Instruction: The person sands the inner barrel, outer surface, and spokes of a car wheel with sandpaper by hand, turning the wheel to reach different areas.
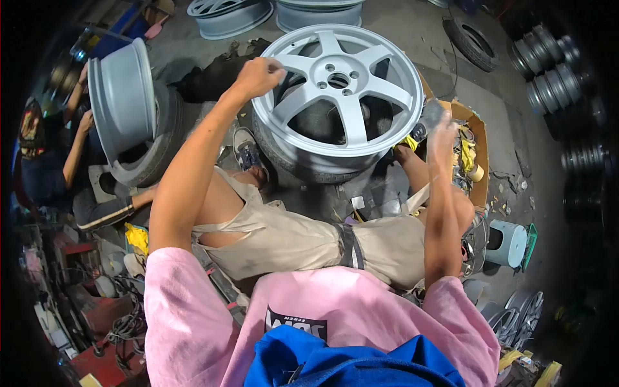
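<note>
A seated person in a pink shirt reaches both hands toward a pale grey six-spoke metal wheel [351, 119].
The wheel lies face up, slightly tilted, on a black rubber tyre [289, 160] in front of the person; an open brown cardboard box [478, 132] stands to its right, and a co-worker [46, 151] handles another grey wheel [126, 97] at left. The left hand [260, 77], fingers curled, is at the wheel's left edge; whether it grips anything I cannot tell. The right hand [442, 127], beside the right edge, closes around a flat dark-grey piece [433, 113], its material blurred.
</note>
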Motion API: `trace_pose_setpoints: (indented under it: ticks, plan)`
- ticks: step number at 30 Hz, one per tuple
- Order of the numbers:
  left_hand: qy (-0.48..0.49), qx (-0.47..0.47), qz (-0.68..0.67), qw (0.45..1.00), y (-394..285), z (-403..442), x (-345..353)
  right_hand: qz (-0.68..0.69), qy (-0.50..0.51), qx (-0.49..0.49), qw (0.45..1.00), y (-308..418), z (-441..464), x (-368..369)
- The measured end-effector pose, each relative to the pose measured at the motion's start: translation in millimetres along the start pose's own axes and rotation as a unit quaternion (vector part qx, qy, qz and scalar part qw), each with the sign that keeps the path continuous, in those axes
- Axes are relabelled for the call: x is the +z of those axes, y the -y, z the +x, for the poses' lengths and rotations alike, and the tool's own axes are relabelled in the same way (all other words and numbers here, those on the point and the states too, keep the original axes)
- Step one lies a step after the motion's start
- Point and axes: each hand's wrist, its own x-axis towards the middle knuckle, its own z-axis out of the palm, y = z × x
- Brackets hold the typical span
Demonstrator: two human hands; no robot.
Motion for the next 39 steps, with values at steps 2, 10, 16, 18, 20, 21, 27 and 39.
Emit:
trace_pose_setpoints:
  ticks: [2, 10, 16, 18, 20, 21, 27, 39]
  plan:
    - [0.164, 0.007, -0.103, 0.981, -39.6, -12.9, -13.4, -0.045, -0.06, -0.045, 0.996, 3.9, 7.8, -25.3]
    - [0.404, 0.091, 0.042, 0.909, -98.3, -57.4, 22.4, 0.339, 0.213, 0.089, 0.912, 10.7, -31.4, -61.4]
    - [0.417, 0.136, 0.129, 0.889, -107.5, -70.7, 48.4, -0.296, 0.123, -0.219, 0.922, 4.7, -54.2, -46.4]
    - [0.417, 0.136, 0.13, 0.889, -102.5, -70.5, 60.7, -0.139, 0.176, -0.043, 0.974, 40.6, -75.7, -68.5]
    - [0.423, 0.129, 0.135, 0.887, -111.6, -69.1, 48.5, -0.111, 0.164, -0.045, 0.979, 50.9, -91.1, -92.1]
    - [0.431, 0.117, 0.143, 0.883, -114.5, -71.0, 46.0, -0.08, 0.156, -0.045, 0.983, 50.9, -96.1, -102.4]
    - [0.44, 0.115, 0.138, 0.88, -124.9, -73.9, 64.5, -0.058, 0.122, -0.142, 0.981, 67.3, -120.0, -123.6]
    - [0.291, 0.197, 0.163, 0.922, -175.4, -123.6, 76.1, -0.021, 0.192, -0.118, 0.974, 55.3, -133.6, -140.0]
